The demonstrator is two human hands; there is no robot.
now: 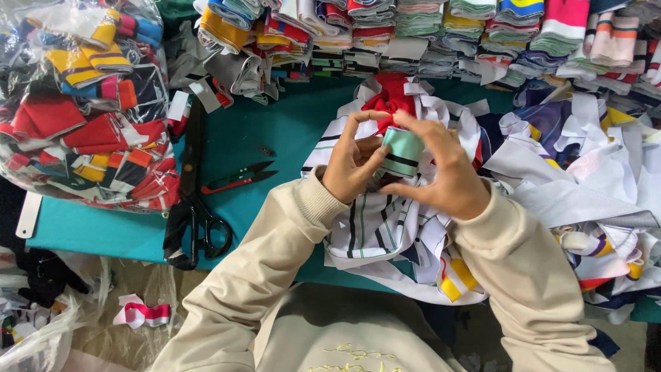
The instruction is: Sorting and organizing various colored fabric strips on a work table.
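Teal cloth covers the bench (268,138), where striped knit collars (379,227) are heaped. Large black shears (193,207) and small red snips (237,180) are laid left of the heap. Above the heap, a folded mint collar piece (401,153) is pinched in the grip of both the left hand (351,165) and the right hand (447,176).

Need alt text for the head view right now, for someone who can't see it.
Both hands, left hand and right hand, pinch a folded mint-green striped knit band above a pile of striped fabric pieces on a teal table. Black scissors and red thread snips lie to the left.
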